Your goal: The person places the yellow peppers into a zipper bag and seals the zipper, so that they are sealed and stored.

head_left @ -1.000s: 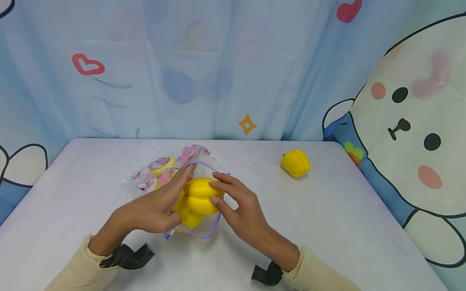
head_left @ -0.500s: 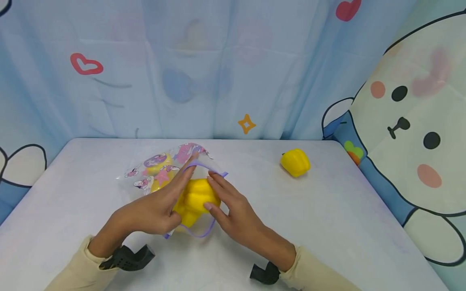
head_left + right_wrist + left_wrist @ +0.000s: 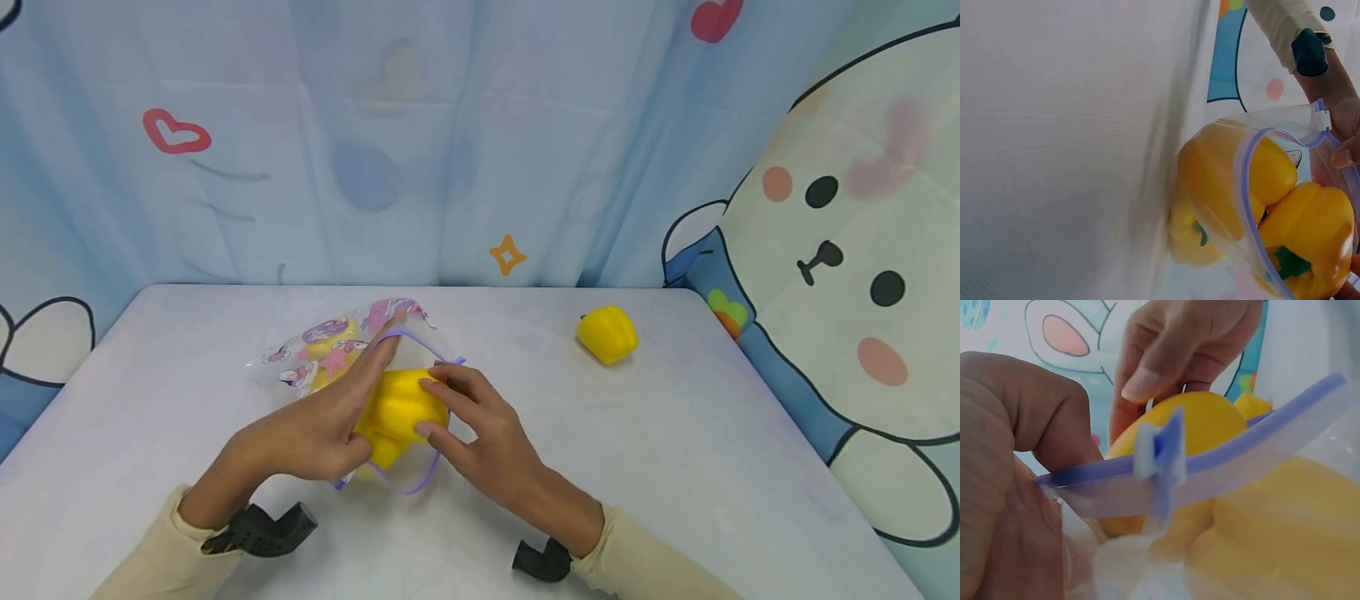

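My left hand [image 3: 318, 433] holds the mouth of a clear printed zip bag [image 3: 328, 358], its long fingers stretched along the bag and the thumb bent at the rim. In the left wrist view that thumb hooks over the purple zip strip [image 3: 1235, 450], near a white slider [image 3: 1145, 452]. At the opening, my right hand [image 3: 491, 442] grips a yellow bell pepper [image 3: 405, 404] with thumb and fingertips. The right wrist view shows this pepper's green stem [image 3: 1291, 262] facing into the bag. More yellow peppers [image 3: 1210, 178] lie inside, partly hidden by plastic.
Another yellow bell pepper [image 3: 607, 335] lies alone toward the back right of the white table [image 3: 675, 467]. A blue patterned curtain [image 3: 375, 150] hangs behind the table's far edge. Each wrist wears a black camera mount [image 3: 262, 531].
The pepper in my right hand has moved slightly left, further into the bag's mouth, and the right hand has followed it. The left hand has stayed nearly still.
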A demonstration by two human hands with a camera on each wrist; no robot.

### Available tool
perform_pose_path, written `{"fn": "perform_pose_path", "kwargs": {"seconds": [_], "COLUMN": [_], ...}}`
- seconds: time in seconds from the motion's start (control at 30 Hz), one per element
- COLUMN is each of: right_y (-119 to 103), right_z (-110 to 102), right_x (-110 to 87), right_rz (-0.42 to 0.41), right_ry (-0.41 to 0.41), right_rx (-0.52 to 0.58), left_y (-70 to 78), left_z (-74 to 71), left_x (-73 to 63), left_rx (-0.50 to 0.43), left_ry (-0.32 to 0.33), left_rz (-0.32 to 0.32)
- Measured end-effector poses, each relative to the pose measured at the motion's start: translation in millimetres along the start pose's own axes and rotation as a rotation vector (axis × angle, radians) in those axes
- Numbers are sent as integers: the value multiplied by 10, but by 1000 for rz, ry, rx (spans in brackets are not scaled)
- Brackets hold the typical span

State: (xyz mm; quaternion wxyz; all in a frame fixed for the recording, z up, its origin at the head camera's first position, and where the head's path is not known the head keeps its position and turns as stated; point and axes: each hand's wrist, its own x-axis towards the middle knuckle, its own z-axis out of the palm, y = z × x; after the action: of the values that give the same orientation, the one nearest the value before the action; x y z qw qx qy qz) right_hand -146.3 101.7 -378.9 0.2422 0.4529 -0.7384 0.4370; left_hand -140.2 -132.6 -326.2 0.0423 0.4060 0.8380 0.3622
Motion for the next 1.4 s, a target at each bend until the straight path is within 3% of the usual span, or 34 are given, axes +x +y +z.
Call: {"fn": "perform_pose_path", "kwargs": {"seconds": [0.17,0.37,0.7,1.0,1.23,1.4], "right_y": [12,13,18,-38,-76,-69], "right_z": [-5,-9,13,-4,-1,29], "right_x": [6,-11,-10,-9,-1,5], "right_rz": [-59,-63,-87,56,123,127], "right_ry": [-62,-108,-40,-93,-103,-104], "right_rx": [-6,-51,-109,-176,-206,-237], "left_y": [-20,-26,-6,-16,-1,-15], "left_z": [-25,-32,-28,13,45,71], "left_x": [-10,-22,-25,11,-20,-13], "left_rx": [-30,-14,13,0,10,26], "left_ry": [14,27,35,50,30,43], "left_rz": [-8,18,54,153,118,135]}}
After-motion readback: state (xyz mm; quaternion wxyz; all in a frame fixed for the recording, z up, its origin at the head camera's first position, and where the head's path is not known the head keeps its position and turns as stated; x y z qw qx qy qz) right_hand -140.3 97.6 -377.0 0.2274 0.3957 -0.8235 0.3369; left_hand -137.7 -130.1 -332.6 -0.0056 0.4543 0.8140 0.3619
